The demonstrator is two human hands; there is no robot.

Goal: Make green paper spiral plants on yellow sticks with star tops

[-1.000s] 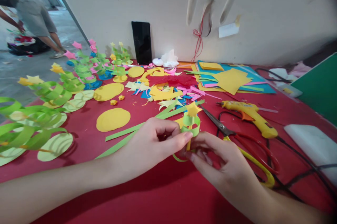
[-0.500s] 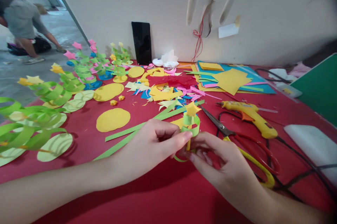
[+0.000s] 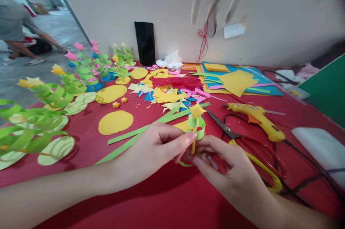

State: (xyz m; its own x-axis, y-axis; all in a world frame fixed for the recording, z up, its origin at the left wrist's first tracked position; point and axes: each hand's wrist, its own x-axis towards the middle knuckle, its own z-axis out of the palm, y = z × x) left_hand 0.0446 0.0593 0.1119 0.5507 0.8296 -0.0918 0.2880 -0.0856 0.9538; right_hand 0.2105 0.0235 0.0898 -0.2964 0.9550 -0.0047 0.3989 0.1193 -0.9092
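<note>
Near the middle of the red table [image 3: 151,200], my left hand [image 3: 164,143] pinches a green paper strip [image 3: 201,134] that curls around a thin yellow stem [image 3: 193,146]. A yellow paper star [image 3: 197,111] tops the stem. My right hand [image 3: 223,160] closes its fingertips on the lower part of the same stem and strip; its other fingers are curled. The strip's loose end hangs below the fingers. Long green strips [image 3: 124,150] lie beside my left hand, partly under it.
Scissors [image 3: 234,135] and a yellow glue gun [image 3: 256,116] with cables lie right. Finished spiral plants [image 3: 48,92] and yellow discs [image 3: 115,122] stand and lie left. Paper scraps [image 3: 167,94], a black phone [image 3: 145,44] and coloured sheets [image 3: 264,78] are behind. A person [image 3: 16,20] bends at far left.
The person at far left has shifted slightly to the left. Both my hands and the paper piece stay almost where they were.
</note>
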